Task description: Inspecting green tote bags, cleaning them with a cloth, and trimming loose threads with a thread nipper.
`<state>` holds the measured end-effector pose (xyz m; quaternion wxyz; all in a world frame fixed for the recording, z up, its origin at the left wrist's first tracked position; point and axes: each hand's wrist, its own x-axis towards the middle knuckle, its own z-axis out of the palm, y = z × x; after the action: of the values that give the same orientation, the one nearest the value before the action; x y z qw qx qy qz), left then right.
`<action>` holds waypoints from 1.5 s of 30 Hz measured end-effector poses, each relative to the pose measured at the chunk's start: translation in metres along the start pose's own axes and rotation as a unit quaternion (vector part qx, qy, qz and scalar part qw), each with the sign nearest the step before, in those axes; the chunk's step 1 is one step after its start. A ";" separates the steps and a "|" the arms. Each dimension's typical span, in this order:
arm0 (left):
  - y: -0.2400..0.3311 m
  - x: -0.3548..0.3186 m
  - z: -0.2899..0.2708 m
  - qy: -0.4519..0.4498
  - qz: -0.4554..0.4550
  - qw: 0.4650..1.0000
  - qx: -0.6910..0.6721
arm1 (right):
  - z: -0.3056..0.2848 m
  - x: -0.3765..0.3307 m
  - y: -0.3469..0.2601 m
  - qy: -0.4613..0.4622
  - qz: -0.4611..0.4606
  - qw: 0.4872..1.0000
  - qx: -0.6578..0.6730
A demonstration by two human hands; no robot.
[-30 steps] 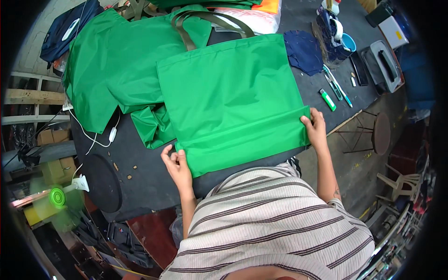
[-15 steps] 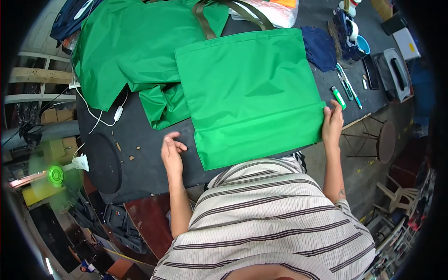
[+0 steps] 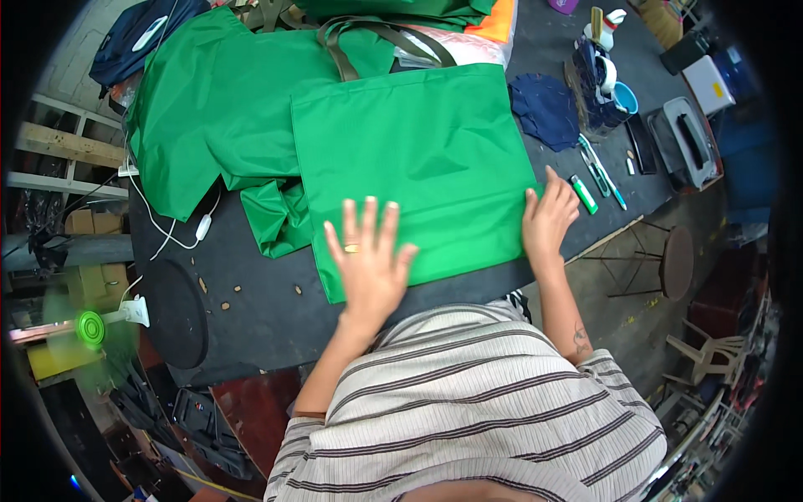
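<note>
A green tote bag [image 3: 410, 142] with dark olive handles [image 3: 381, 33] lies flat on the black table, a crease or fold line running across its lower part. My left hand [image 3: 370, 263] is spread, palm down, over the bag's lower left portion; a ring shows on one finger. At the bag's lower right edge rests my right hand [image 3: 549, 219], its thumb by the edge and its fingers loosely bent and apart, gripping nothing that I can see. More green fabric [image 3: 242, 109] lies heaped to the left, partly beside the bag.
Right of the bag are a green lighter [image 3: 584, 194], a pen [image 3: 604, 174], dark blue cloth [image 3: 545, 111] and an organizer box [image 3: 598, 88]. A white cable [image 3: 171, 238] with a switch and a black disc [image 3: 171, 314] lie left, near a running fan [image 3: 89, 329]. A stool [image 3: 676, 263] stands right.
My left hand has moved from beside the bag to spread over its lower left part. My right hand stays by the right edge. The whole view has shifted slightly.
</note>
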<state>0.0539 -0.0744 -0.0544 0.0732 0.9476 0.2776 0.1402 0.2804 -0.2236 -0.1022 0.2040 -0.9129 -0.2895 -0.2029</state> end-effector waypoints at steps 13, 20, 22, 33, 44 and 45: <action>-0.027 -0.019 0.044 -0.115 -0.044 0.992 0.029 | -0.004 -0.031 -0.036 -0.304 -0.257 0.916 0.048; -0.054 -0.042 0.038 -0.092 -0.106 0.990 -0.002 | -0.010 -0.027 0.033 -0.251 -0.111 0.961 -0.023; -0.055 -0.038 0.039 -0.084 -0.100 0.991 -0.036 | -0.010 -0.026 0.032 -0.247 -0.117 0.961 -0.029; 0.005 0.002 0.062 -0.118 0.013 0.992 -0.030 | 0.003 -0.031 -0.044 -0.306 -0.248 0.916 0.069; 0.008 0.002 0.063 -0.112 0.022 0.993 -0.026 | 0.071 0.125 -0.063 -0.112 -0.293 0.917 0.248; 0.010 0.004 0.065 -0.109 0.029 0.993 -0.025 | 0.089 0.142 -0.074 -0.099 -0.293 0.926 0.214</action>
<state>0.0819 -0.0848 -0.1127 0.1231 0.9626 0.2371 0.0455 0.3645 -0.0611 -0.0885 0.2964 -0.7373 -0.5996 -0.0954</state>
